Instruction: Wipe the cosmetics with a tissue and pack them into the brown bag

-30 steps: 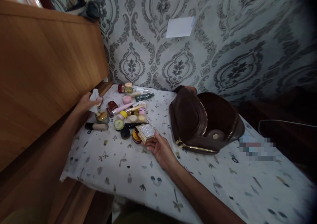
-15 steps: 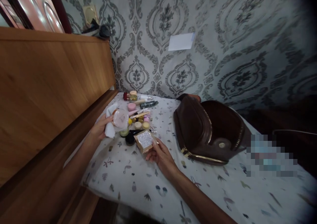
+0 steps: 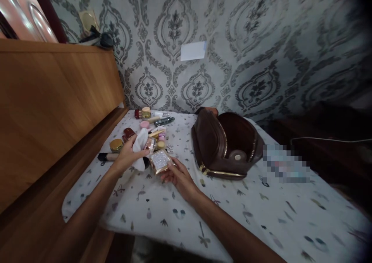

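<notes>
My left hand (image 3: 129, 154) holds a white cloth (image 3: 140, 145) together with a small clear container (image 3: 150, 145), just above the cosmetics. In my right hand (image 3: 180, 177) is a square compact (image 3: 160, 161) with a glittery silver lid and gold rim, gripped at its right side. The container and the compact are close together; whether they touch is unclear. Around them lie a pink round pot (image 3: 144, 124), a dark green tube (image 3: 164, 121), a gold-lidded jar (image 3: 116, 144) and a black-capped tube (image 3: 107, 157). My left hand partly hides the items beneath it.
An open brown bag (image 3: 223, 146) with gold zips stands to the right on the patterned white cloth surface (image 3: 186, 224). A wooden cabinet (image 3: 58, 100) borders the left side, and a patterned wall (image 3: 197, 23) rises behind. A blurred patch (image 3: 286, 164) lies right of the bag.
My left hand has moved right with the cloth and clear container, toward the compact, uncovering items at the left. The camera view has shifted right; my right hand still holds the compact.
</notes>
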`<state>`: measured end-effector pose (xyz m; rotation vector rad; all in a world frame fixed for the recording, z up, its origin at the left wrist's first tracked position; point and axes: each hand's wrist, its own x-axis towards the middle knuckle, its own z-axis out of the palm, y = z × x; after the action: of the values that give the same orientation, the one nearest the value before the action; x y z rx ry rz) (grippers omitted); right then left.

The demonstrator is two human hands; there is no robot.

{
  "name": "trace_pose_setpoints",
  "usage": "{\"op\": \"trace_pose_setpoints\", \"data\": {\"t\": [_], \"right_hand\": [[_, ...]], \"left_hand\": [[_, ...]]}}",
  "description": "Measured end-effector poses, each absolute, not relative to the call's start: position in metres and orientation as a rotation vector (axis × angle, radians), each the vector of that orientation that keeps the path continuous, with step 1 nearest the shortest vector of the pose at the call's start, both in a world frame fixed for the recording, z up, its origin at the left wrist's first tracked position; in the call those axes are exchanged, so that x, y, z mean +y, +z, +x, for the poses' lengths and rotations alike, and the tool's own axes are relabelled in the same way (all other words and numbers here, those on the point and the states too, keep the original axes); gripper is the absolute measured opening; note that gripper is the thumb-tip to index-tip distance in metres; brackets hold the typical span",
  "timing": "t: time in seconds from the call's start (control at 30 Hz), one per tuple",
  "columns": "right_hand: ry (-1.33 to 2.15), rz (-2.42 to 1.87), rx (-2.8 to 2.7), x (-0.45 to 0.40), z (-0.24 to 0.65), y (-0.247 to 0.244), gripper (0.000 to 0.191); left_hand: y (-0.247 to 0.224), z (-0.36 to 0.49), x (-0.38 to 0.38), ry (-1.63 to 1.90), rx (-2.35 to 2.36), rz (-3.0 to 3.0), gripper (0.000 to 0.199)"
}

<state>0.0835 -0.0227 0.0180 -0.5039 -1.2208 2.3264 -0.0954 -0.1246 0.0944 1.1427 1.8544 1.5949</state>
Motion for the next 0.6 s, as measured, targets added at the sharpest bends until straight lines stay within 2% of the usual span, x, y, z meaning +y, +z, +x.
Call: {"op": "trace_pose_setpoints", "data": {"t": [0.13, 0.23, 0.4, 0.6], "right_hand": [[2.325, -0.500, -1.154, -0.022, 0.083, 0.017, 0.054], [2.336, -0.513, -1.094, -0.021, 0.083, 0.017, 0.045], [2.328, -0.533, -0.994, -0.018, 0.084, 0.018, 0.035], [2.345, -0.514, -1.007, -0.017, 0.084, 0.018, 0.035]], "left_hand": [[0.091, -0.111, -0.110, 1.371, 2.245, 1.382, 0.043], [0.084, -0.120, -0.100, 1.182, 2.384, 1.511, 0.036], [0.070, -0.123, -0.089, 1.031, 2.417, 1.637, 0.043], [0.061, -0.125, -0.090, 1.110, 2.364, 1.615, 0.051]]}}
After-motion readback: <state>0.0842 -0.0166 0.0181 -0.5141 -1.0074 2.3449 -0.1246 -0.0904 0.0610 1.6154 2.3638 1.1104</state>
